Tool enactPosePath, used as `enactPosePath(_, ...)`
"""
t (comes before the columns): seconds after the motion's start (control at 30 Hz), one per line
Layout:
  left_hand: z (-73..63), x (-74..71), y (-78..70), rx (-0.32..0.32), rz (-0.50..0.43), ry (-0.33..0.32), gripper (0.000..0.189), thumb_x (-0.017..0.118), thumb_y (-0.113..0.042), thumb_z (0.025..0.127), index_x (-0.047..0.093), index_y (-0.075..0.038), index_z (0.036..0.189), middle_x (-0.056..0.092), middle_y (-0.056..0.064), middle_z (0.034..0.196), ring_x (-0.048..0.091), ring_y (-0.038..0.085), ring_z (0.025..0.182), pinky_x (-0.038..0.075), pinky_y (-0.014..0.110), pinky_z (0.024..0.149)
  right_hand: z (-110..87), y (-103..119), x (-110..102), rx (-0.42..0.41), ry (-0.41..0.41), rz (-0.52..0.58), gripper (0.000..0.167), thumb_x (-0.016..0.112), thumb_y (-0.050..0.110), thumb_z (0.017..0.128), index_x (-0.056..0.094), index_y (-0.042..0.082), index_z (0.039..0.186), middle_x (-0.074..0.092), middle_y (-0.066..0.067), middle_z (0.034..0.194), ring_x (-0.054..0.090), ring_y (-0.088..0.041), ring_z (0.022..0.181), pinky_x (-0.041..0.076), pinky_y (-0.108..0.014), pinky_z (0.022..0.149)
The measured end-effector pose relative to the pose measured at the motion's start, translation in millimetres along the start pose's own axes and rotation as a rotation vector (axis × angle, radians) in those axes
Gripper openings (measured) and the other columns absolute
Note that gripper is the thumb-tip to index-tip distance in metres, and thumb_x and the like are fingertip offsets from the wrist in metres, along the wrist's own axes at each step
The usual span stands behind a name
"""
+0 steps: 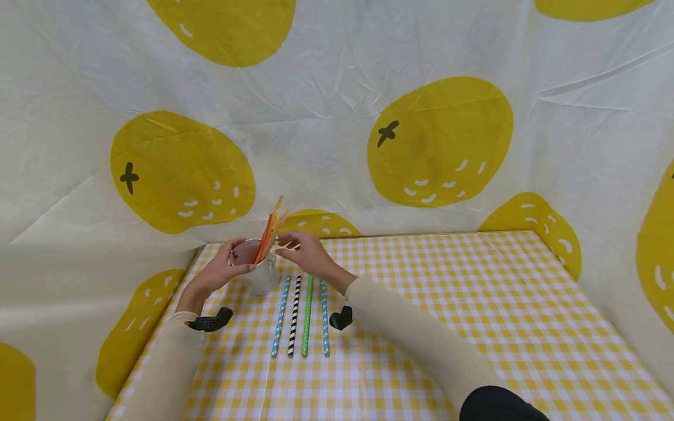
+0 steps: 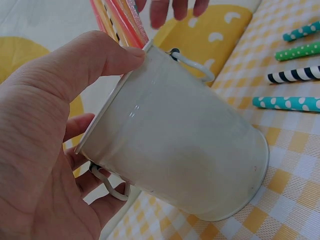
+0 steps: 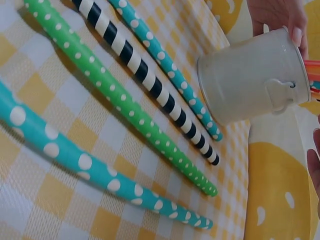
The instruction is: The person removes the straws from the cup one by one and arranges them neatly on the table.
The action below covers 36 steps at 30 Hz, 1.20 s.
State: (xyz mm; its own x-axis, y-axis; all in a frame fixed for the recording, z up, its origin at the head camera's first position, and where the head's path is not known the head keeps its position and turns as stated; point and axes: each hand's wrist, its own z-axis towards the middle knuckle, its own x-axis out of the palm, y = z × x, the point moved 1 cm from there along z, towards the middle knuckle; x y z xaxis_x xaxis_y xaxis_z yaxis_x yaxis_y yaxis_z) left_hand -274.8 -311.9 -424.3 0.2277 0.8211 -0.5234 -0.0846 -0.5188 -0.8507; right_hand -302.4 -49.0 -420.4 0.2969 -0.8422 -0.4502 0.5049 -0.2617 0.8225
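A white metal bucket (image 1: 260,277) with small side handles stands at the far left of the table. My left hand (image 1: 218,273) grips its rim, thumb (image 2: 107,54) at the near side and fingers round the far side. Red and orange straws (image 1: 268,234) lean inside, together with a black-and-white striped one that shows in the left wrist view. Beside the rim, my right hand (image 1: 310,254) hovers with loosely bent fingers (image 2: 180,7), nothing visible between them.
Paper straws lie side by side in front of the bucket: two blue dotted ones, the left straw (image 1: 281,316) and the right straw (image 1: 325,318), a black-and-white striped straw (image 1: 295,316) and a green dotted straw (image 1: 308,316). Yellow-and-white checked cloth (image 1: 447,304) covers the table; a fruit-print curtain (image 1: 316,158) hangs behind.
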Motion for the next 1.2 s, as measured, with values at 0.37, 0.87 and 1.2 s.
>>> enactPosePath(0.37,2.3,2.4,-1.1,0.01,0.016,-0.002,0.092,0.073,-0.027,0.095,0.013,-0.004,0.16,0.013,0.026,0.16,0.019,0.046,0.145,0.018,0.068,0.114,7.7,9,9,0.038,-0.035,-0.023,0.028,0.072,0.023,0.097,0.07,0.011,0.122,0.072,-0.005,0.112,0.069,-0.019,0.099,0.055,-0.025,0.082)
enactPosePath(0.87,2.0,1.9,-0.2,0.012,0.009,0.005,0.092,0.073,-0.028,0.095,0.013,-0.005,0.16,0.014,0.026,0.16,0.021,0.046,0.144,0.021,0.067,0.113,9.4,12,3,0.018,-0.012,-0.02,0.015,0.066,0.023,0.101,0.07,0.013,0.111,0.075,-0.001,0.107,0.069,-0.014,0.1,0.053,-0.028,0.09)
enactPosePath(1.2,-8.6,1.8,-15.4,-0.006,0.008,0.01,0.09,0.071,-0.023,0.096,0.012,-0.003,0.161,0.01,0.028,0.161,0.02,0.048,0.143,0.022,0.068,0.11,3.8,22,-17,0.013,-0.04,0.031,0.013,0.06,0.022,0.104,0.065,0.012,0.11,0.072,-0.002,0.109,0.066,-0.013,0.1,0.053,-0.03,0.09)
